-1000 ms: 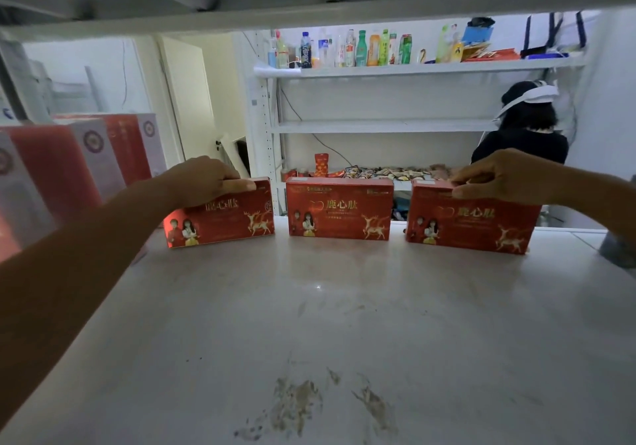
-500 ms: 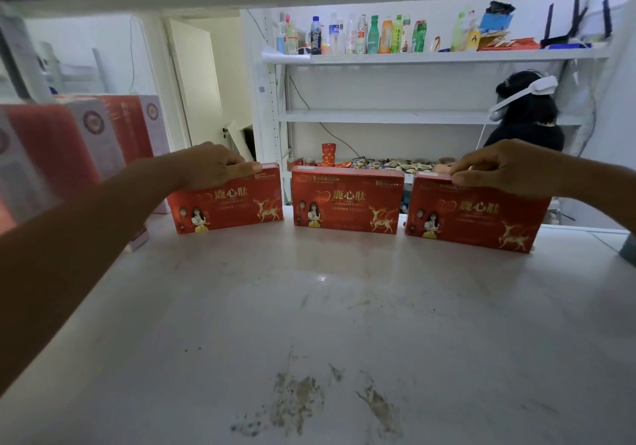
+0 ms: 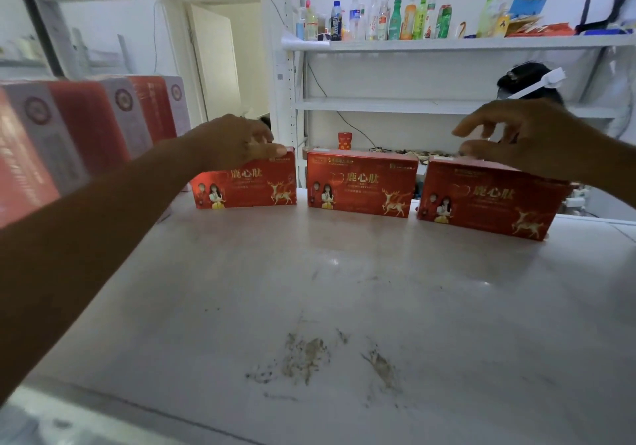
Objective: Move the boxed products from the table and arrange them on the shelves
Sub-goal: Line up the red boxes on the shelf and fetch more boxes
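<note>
The shelf (image 3: 344,289) is a pale board, and brown stains (image 3: 309,355) mark it near its front edge. The left forearm reaches in across the board from the lower left. Along the left side stands a row of tall boxes (image 3: 86,128), red and pale, blurred at this range.

Three red boxes stand upright in a line at the back edge of the shelf, fronts facing the camera, with small gaps between them. The left box (image 3: 247,186) is held by the left hand (image 3: 237,142). The left thumb (image 3: 272,150) lies along the box's upper front edge and the fingers curl over the top behind it. The middle box (image 3: 361,186) stands alone, with neither hand on it. The right box (image 3: 488,200) is turned slightly. The right hand (image 3: 523,135) hangs just over its top with the fingers loosely spread and lifted, gripping nothing. The right thumb (image 3: 481,150) lies at the box's top edge; whether it touches cannot be told.

Beyond the boxes stands a white rack (image 3: 447,44), with bottles (image 3: 378,21) lined up on its top board. A person (image 3: 530,80) with a white band across the head is behind the right hand. A door (image 3: 216,62) shows to the left of the rack.
</note>
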